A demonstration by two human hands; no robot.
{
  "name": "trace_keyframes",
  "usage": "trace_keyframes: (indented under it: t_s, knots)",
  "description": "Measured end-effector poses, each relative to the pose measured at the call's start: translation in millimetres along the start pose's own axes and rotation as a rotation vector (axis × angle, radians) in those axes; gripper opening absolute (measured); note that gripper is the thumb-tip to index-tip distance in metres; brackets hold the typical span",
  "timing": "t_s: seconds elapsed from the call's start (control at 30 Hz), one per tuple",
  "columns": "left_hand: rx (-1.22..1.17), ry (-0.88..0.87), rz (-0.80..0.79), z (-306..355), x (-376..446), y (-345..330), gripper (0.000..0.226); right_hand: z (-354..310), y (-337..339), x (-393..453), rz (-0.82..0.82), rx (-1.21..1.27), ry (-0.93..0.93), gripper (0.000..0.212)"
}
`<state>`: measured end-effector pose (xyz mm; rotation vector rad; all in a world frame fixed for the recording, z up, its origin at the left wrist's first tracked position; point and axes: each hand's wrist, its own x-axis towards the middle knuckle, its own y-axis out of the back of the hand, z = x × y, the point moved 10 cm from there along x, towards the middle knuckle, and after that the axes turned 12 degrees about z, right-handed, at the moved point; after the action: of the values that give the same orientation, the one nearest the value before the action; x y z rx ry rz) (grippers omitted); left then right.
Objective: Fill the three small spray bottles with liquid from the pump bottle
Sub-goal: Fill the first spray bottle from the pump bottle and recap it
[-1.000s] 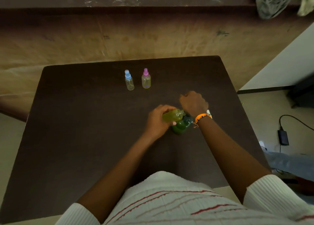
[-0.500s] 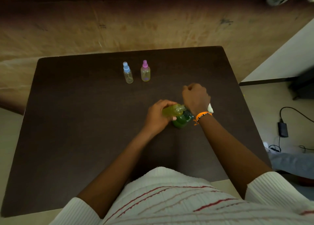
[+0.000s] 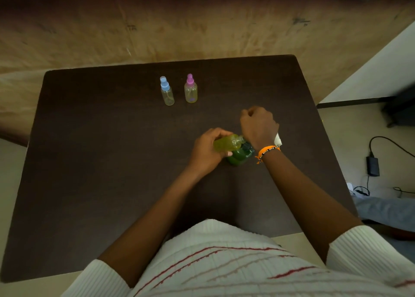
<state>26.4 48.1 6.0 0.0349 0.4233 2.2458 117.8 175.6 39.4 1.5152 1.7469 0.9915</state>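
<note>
- So, my left hand (image 3: 205, 149) is wrapped around the third small spray bottle (image 3: 225, 142), tipped almost on its side with the open neck pointing right, held right up against the green pump bottle (image 3: 240, 155) standing mid-counter.
- My right hand (image 3: 258, 126) sits on top of the pump bottle with the fingers curled down over the pump head. I can't actually see the head or nozzle under my hand, so I'm only guessing that's what I'm pressing.
- The small bottle already looks yellow-green most of the way along, so I reckon this one is nearly full.
- The blue-capped bottle (image 3: 167, 92) and the pink-capped bottle (image 3: 190, 90) stand upright side by side, capped, further back on the counter (image 3: 89, 162), well away from my hands. Can't tell how full they are in this light.
- Tip for this step: keep the neck snug under the nozzle and press slow, short strokes so nothing squirts past the opening.
- Tilted this far, it'll dribble out once the level reaches the neck, so I'd bring it upright before pulling it away.
- Keep the pump bottle's base flat while pressing, or it'll rock.
</note>
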Motion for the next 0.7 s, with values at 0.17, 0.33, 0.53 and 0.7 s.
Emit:
trace_keyframes:
  t_s: [0.17, 0.33, 0.53, 0.7]
  knots:
    - [-0.013, -0.004, -0.01, -1, 0, 0, 0.045, -3, -4, -1, -0.04, 0.007, 0.017, 0.028]
    - [-0.02, -0.017, -0.007, 0, 1, 2, 0.046, 1, -9, -2, -0.141, -0.004, -0.043, 0.028]
    - [-0.003, -0.026, -0.01, -1, 3, 1, 0.047, 7, -6, -1, -0.043, 0.07, -0.087, 0.032]
    - [0.002, -0.024, -0.012, -6, 5, 0, 0.049, 3, -1, 0, -0.002, 0.059, -0.061, 0.036]
